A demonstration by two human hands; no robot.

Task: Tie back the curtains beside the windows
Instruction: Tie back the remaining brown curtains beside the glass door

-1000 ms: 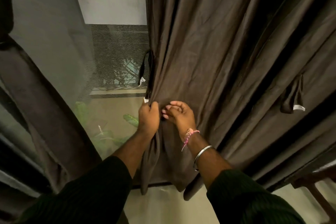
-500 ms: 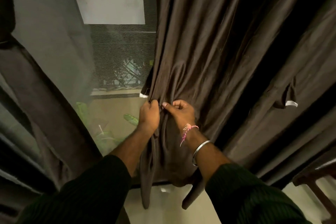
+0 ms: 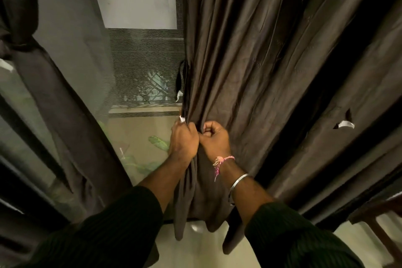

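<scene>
At the window, left hand [image 3: 183, 140] and right hand [image 3: 215, 140] both clenched on the brown curtain [image 3: 250, 61] edge, knuckles touching.

Fingertips buried in curtain [image 3: 250, 72] folds

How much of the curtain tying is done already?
The left curtain already looks gathered and tied near its top. In hand: the left hand and right hand both grip folds at the edge of the right curtain, bunching it. Left: no tie wraps it yet, and its tie strap hangs loose.
</scene>
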